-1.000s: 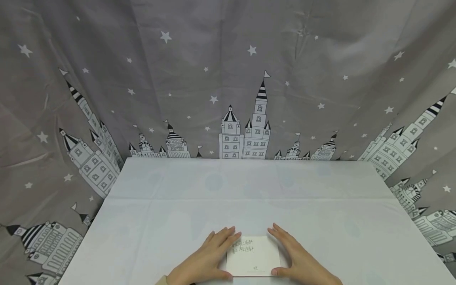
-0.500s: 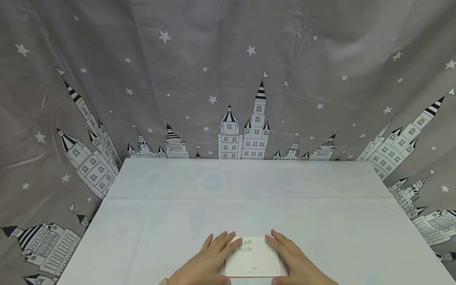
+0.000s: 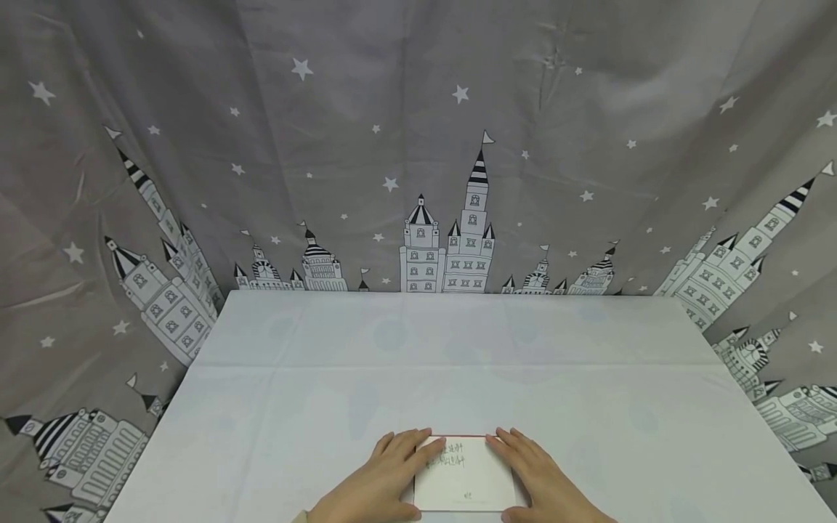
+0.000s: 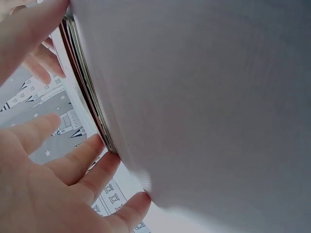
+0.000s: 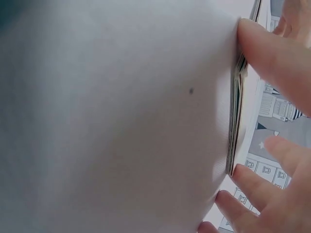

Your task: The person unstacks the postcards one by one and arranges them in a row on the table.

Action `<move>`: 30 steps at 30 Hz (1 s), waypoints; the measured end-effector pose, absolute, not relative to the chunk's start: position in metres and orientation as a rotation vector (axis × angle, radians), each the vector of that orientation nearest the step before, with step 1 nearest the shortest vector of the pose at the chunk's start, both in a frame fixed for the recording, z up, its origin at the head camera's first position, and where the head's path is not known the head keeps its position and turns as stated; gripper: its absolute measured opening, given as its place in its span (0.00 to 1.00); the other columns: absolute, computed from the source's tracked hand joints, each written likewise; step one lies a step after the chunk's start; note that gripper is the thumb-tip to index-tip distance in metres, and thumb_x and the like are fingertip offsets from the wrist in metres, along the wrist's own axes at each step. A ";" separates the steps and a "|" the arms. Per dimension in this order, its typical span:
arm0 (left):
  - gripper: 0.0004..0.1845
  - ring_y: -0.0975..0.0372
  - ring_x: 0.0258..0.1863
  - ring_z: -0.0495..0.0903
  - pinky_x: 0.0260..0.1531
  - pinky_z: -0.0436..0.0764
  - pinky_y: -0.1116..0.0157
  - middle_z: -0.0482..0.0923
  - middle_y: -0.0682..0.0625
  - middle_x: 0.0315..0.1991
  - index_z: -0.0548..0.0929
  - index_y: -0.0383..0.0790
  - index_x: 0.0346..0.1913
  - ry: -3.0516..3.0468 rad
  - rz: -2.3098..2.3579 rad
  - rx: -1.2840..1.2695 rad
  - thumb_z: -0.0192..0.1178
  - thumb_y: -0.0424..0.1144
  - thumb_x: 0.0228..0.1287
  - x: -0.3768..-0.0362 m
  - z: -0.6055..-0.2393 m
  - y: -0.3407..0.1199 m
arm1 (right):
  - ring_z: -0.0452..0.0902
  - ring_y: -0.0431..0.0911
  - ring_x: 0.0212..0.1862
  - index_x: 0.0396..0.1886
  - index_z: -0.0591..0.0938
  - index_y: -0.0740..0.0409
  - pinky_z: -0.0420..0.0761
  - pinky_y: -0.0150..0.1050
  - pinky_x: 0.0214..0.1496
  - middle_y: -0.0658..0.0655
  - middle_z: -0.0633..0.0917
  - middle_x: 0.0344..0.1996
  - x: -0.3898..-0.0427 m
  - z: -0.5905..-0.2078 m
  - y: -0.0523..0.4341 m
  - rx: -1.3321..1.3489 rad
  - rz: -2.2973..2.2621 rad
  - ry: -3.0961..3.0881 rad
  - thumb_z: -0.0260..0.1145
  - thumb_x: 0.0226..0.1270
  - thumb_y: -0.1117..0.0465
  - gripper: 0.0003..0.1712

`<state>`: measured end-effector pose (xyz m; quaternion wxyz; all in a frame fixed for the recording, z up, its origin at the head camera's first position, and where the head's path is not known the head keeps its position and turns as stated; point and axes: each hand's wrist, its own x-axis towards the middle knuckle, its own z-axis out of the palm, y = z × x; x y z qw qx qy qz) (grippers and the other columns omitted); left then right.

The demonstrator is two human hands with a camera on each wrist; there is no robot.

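Observation:
A small stack of cards (image 3: 467, 479) lies low in the head view, a white one with handwriting on top and a thin red line along its far edge. My left hand (image 3: 379, 479) holds its left side, thumb at the near corner and fingertips at the far one. On the right side, my right hand (image 3: 546, 479) grips it the same way. The left wrist view shows the layered edges of the stack (image 4: 87, 87) between thumb and fingers, the index finger lifted off. Layered card edges (image 5: 234, 126) also run between the right thumb and fingers in the right wrist view.
A white cloth (image 3: 458, 363) with faint round spots covers the table. Behind and at both sides hangs a grey curtain (image 3: 346, 94) printed with stars and castles.
Both hands have drawn in over the stack's sides, their fingertips moving nearer its far corners. A red line now shows along the far edge; the near red edge has thinned.

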<state>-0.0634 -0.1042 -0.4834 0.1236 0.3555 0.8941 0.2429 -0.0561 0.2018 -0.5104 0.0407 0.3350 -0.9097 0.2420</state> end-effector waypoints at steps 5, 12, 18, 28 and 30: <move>0.52 0.52 0.71 0.52 0.64 0.54 0.42 0.52 0.48 0.73 0.51 0.55 0.76 2.582 0.722 1.001 0.71 0.45 0.50 -0.064 -0.481 -0.104 | 0.64 0.64 0.63 0.70 0.64 0.61 0.71 0.66 0.50 0.63 0.70 0.65 -0.056 -0.508 0.202 1.025 0.776 -2.808 0.42 0.58 0.21 0.56; 0.51 0.50 0.71 0.52 0.65 0.52 0.42 0.52 0.49 0.73 0.53 0.58 0.75 2.579 0.747 0.946 0.70 0.44 0.50 -0.063 -0.478 -0.104 | 0.62 0.67 0.64 0.71 0.63 0.60 0.69 0.69 0.51 0.64 0.68 0.66 -0.057 -0.498 0.202 1.037 0.861 -2.874 0.52 0.57 0.24 0.55; 0.48 0.53 0.71 0.53 0.65 0.53 0.44 0.52 0.51 0.73 0.54 0.57 0.75 2.629 0.725 0.981 0.68 0.44 0.51 -0.063 -0.477 -0.107 | 0.59 0.67 0.66 0.72 0.62 0.55 0.68 0.69 0.52 0.63 0.66 0.67 -0.059 -0.489 0.202 1.012 0.859 -2.946 0.63 0.53 0.30 0.53; 0.49 0.53 0.70 0.55 0.61 0.57 0.39 0.55 0.43 0.71 0.56 0.47 0.74 2.663 0.766 1.156 0.69 0.42 0.49 -0.079 -0.472 -0.117 | 0.58 0.55 0.69 0.73 0.62 0.45 0.70 0.58 0.60 0.54 0.64 0.70 -0.064 -0.478 0.194 0.939 0.783 -2.984 0.72 0.52 0.42 0.49; 0.48 0.54 0.70 0.54 0.62 0.56 0.40 0.55 0.44 0.71 0.57 0.47 0.74 2.665 0.767 1.132 0.70 0.41 0.49 -0.082 -0.470 -0.119 | 0.59 0.54 0.69 0.72 0.64 0.46 0.71 0.57 0.59 0.54 0.65 0.69 -0.067 -0.475 0.192 0.944 0.772 -2.969 0.73 0.52 0.43 0.48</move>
